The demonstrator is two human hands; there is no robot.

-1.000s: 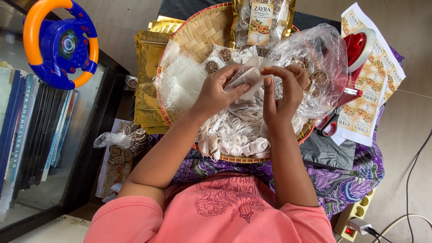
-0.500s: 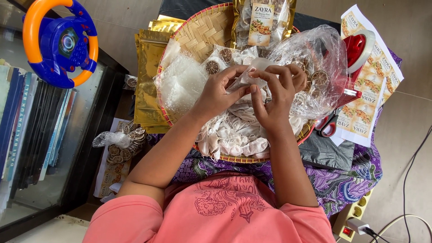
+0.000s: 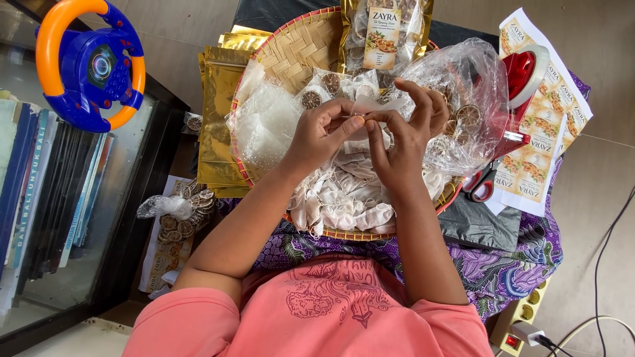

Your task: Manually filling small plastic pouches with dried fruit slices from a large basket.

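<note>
My left hand (image 3: 322, 134) and my right hand (image 3: 405, 135) meet above a round woven bamboo tray (image 3: 301, 49). Between their fingertips they pinch a small white pouch (image 3: 370, 106) with a dried slice at its edge. Below the hands, a heap of similar white pouches (image 3: 344, 198) lies in the tray. A clear plastic bag of dried round slices (image 3: 466, 106) sits just right of my right hand. A bundle of clear empty bags (image 3: 264, 122) lies to the left of my left hand.
Gold foil pouches (image 3: 221, 112) lie left of the tray, with a labelled filled pouch (image 3: 383, 36) at its top. On the right are a red tool (image 3: 522, 73), scissors (image 3: 481, 185) and label sheets (image 3: 549, 132). A toy steering wheel (image 3: 89, 63), books (image 3: 40, 192) and a power strip (image 3: 522, 320) are nearby.
My fingers have drawn closer together on the white pouch. My right hand turned so that its fingers spread upward over the pouch. Both hands stayed above the tray's middle.
</note>
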